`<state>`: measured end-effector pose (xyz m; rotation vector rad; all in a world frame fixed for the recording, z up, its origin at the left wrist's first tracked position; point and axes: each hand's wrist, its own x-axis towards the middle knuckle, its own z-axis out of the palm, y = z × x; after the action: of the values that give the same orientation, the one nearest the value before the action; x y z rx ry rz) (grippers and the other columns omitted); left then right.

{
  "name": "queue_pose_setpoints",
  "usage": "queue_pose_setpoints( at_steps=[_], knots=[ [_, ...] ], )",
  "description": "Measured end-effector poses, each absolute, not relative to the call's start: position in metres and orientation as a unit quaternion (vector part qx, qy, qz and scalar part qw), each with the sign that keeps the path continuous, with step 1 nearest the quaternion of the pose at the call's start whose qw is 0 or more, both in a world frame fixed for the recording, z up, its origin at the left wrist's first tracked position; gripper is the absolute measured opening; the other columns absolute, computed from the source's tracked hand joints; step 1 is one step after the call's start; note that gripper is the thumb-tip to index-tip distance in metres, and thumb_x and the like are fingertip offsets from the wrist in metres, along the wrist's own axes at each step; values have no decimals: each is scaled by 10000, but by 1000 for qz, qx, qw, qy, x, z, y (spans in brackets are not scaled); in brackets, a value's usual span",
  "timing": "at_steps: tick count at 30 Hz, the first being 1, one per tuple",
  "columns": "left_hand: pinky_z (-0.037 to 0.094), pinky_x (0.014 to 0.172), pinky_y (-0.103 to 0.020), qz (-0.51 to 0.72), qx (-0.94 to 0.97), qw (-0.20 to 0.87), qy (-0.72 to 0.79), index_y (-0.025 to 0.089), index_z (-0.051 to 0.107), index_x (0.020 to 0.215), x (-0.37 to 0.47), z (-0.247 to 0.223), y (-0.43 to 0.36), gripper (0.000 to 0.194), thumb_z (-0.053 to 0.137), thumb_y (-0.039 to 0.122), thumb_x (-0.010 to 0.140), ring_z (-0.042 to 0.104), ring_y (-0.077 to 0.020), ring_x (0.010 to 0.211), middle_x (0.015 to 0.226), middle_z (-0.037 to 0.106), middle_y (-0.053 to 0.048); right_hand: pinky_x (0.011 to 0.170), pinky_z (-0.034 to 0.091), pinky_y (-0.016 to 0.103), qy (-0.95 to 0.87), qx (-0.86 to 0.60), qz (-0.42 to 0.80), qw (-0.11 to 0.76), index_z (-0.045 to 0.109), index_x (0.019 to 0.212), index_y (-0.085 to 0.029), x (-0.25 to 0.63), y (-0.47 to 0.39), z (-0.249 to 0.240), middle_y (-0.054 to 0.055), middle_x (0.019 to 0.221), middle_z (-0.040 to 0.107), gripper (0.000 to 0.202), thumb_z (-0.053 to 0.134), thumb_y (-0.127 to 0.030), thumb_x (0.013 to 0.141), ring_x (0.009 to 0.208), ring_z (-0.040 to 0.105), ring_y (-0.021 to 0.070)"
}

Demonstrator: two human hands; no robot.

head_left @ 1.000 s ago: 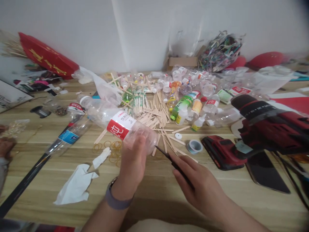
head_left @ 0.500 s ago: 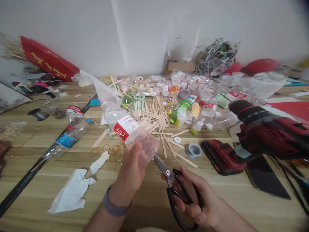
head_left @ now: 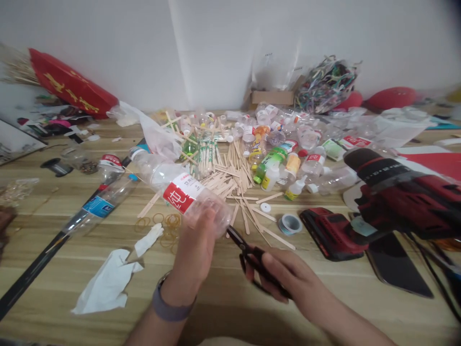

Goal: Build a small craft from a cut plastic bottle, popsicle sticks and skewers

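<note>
My left hand [head_left: 196, 245] is wrapped round the lower end of a clear plastic bottle [head_left: 149, 167] with a red and white label. The bottle is tilted, its neck pointing away to the upper left and its base toward my right hand. Black-handled scissors [head_left: 248, 252] are gripped in my right hand [head_left: 288, 276]. Their blade tips meet the base of the bottle; whether they have pierced it I cannot tell. Just beyond the bottle lies a pile of wooden craft sticks [head_left: 239, 166].
A red and black cordless drill [head_left: 392, 202] stands at the right beside a phone [head_left: 398, 264]. Several plastic bottles [head_left: 273, 163] crowd the back. At left lie a black pole [head_left: 36, 271], a blue-labelled bottle [head_left: 99, 206] and a crumpled tissue [head_left: 108, 281]. Rubber bands [head_left: 171, 221] lie near my left hand.
The bottle has turned and its neck has shifted left. The scissors have rolled edge-on in my right hand, and their tips stay at the bottle's base.
</note>
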<state>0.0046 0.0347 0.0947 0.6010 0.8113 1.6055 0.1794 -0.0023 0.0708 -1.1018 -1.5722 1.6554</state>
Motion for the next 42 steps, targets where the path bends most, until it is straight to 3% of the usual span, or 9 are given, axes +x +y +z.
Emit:
queue_pose_setpoints(
  at_steps=[3, 6, 12, 14, 21, 24, 33, 37, 42],
  knots=[
    [544, 832, -354, 632, 239, 649, 348, 170, 721, 934, -3, 98, 33, 559, 861, 553, 551, 677, -238, 867, 917, 725, -65, 281, 141, 164, -302, -283, 889, 194, 660, 1038, -113, 174, -5, 68, 12, 605, 571, 775, 429, -813, 797, 315, 233, 32],
    [547, 830, -351, 635, 241, 643, 354, 157, 727, 898, -4, 101, 33, 549, 834, 586, 574, 672, -234, 848, 877, 723, -69, 283, 172, 156, -326, -316, 864, 216, 647, 1101, -121, 168, -10, 68, 22, 632, 579, 760, 397, -787, 834, 336, 275, 43],
    [490, 932, -318, 708, 294, 520, 376, 212, 666, 927, 9, 97, 35, 268, 769, 382, 747, 628, -182, 963, 949, 674, -3, 590, 557, 336, -825, -459, 74, 322, 613, 1292, -108, 171, -6, 67, 206, 1002, 689, 452, 425, -390, 992, 808, 675, 266],
    [485, 918, -317, 703, 301, 505, 400, 211, 660, 902, 11, 97, 35, 218, 750, 354, 764, 621, -173, 927, 910, 660, 6, 612, 567, 364, -844, -442, 2, 304, 598, 1308, -97, 174, -3, 64, 216, 1020, 688, 450, 418, -365, 995, 834, 679, 283],
    [525, 778, -312, 641, 263, 617, 373, 169, 681, 903, -8, 99, 35, 498, 861, 495, 573, 641, -186, 793, 848, 692, -39, 295, 189, 157, -378, -294, 850, 221, 645, 1124, -137, 169, -3, 59, 5, 641, 568, 713, 369, -749, 886, 345, 254, 41],
    [534, 778, -330, 628, 254, 636, 370, 140, 681, 936, -13, 96, 37, 554, 849, 535, 586, 646, -195, 788, 871, 700, -68, 287, 133, 150, -279, -259, 905, 189, 632, 1110, -150, 162, -7, 63, -28, 612, 520, 727, 421, -786, 830, 337, 196, 30],
    [491, 862, -272, 688, 273, 574, 350, 214, 655, 893, 5, 93, 32, 173, 744, 324, 795, 601, -148, 891, 889, 642, 10, 585, 548, 343, -844, -454, 36, 284, 537, 1354, -77, 171, -12, 58, 207, 1020, 682, 485, 356, -370, 1013, 804, 665, 266],
    [499, 865, -284, 681, 274, 590, 336, 208, 658, 942, 0, 92, 30, 305, 807, 351, 718, 615, -157, 906, 909, 662, 9, 551, 503, 259, -748, -428, 402, 310, 666, 1121, -96, 175, -9, 62, 122, 851, 667, 498, 363, -473, 1001, 648, 600, 165],
    [523, 787, -295, 640, 235, 633, 367, 149, 687, 949, -7, 94, 29, 532, 844, 521, 602, 647, -194, 847, 896, 711, -53, 287, 132, 153, -271, -271, 904, 192, 646, 1058, -159, 167, -10, 65, -35, 618, 522, 704, 528, -785, 759, 340, 205, 25]
  ],
)
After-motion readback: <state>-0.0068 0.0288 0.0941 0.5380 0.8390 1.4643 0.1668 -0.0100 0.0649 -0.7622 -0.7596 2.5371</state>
